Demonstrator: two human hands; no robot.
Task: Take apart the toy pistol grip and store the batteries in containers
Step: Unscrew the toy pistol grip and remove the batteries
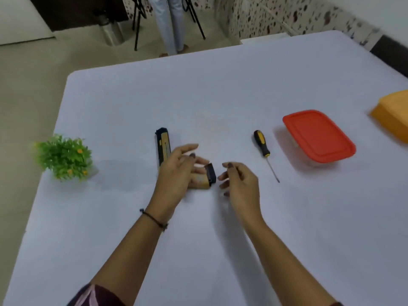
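Your left hand (176,173) lay relaxed on the toy pistol (163,151); your right hand (241,183) hovered empty by its grip (202,181). Likely light, rigid plastic; steady the barrel (162,138).

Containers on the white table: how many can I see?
2. The clear rectangular container with a red lid sits right of the black-and-yellow screwdriver; an orange plastic container is partly cut off at the picture's right edge. More may lie out of view.

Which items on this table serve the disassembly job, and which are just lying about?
Job: toy pistol, screwdriver, red-lidded container, orange container.
Lying about: potted plant.
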